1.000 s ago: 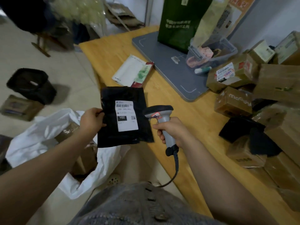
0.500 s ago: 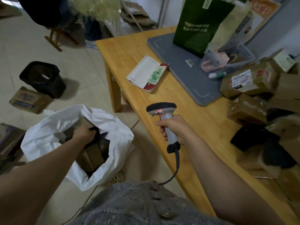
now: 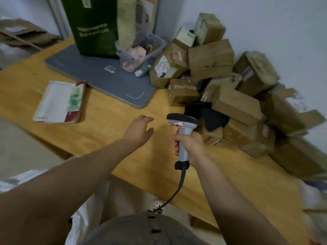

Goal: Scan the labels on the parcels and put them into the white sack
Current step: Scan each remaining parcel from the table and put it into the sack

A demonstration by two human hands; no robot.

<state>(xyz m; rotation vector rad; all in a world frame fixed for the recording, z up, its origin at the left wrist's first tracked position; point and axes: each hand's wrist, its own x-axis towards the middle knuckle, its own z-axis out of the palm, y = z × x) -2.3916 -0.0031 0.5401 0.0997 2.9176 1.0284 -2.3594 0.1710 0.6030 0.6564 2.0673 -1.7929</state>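
Parcels [image 3: 210,59] heaped on wooden table [image 3: 109,135] against wall [image 3: 265,23]; left hand [image 3: 139,131] relaxed, spread; right hand [image 3: 189,144] grips scanner [image 3: 182,121]

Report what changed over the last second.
The left hand, which held a black parcel in front of the scanner, lowered it into the white sack, let go, and now reaches open across the table toward the parcel pile. The right hand still grips the scanner; the pile looks undisturbed.
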